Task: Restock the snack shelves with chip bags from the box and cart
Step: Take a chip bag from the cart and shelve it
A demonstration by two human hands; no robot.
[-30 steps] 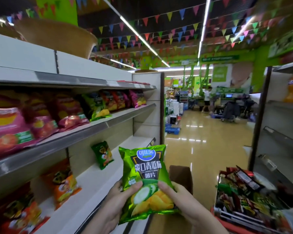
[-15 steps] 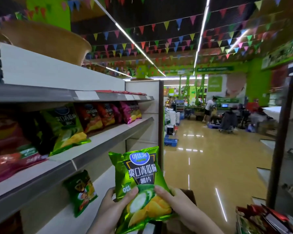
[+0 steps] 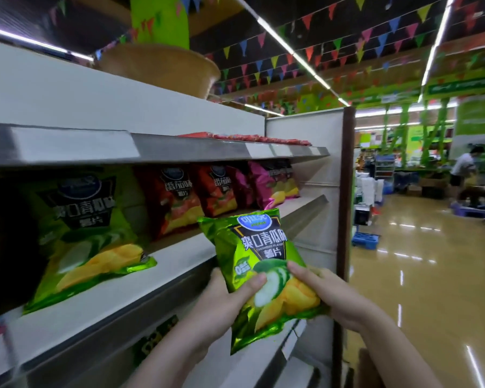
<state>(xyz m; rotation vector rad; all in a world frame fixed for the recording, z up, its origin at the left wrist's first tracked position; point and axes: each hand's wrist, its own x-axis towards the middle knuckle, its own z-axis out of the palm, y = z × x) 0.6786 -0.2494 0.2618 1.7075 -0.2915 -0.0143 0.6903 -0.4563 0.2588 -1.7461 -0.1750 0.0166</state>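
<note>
A green chip bag (image 3: pixel 259 264) is being gripped at its lower half by the left hand (image 3: pixel 224 296) and right hand (image 3: pixel 324 292), just beside the shelf's (image 3: pixel 179 256) front edge.

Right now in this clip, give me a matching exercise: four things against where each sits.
Things:
1. green chip bag
2. matching green bag
3. pink bags
4. brown basket

Places:
A. far end of the middle shelf
B. on top of the shelving unit
C. held in both hands
D. near end of the middle shelf

Pairs: 1-C, 2-D, 3-A, 4-B
</note>
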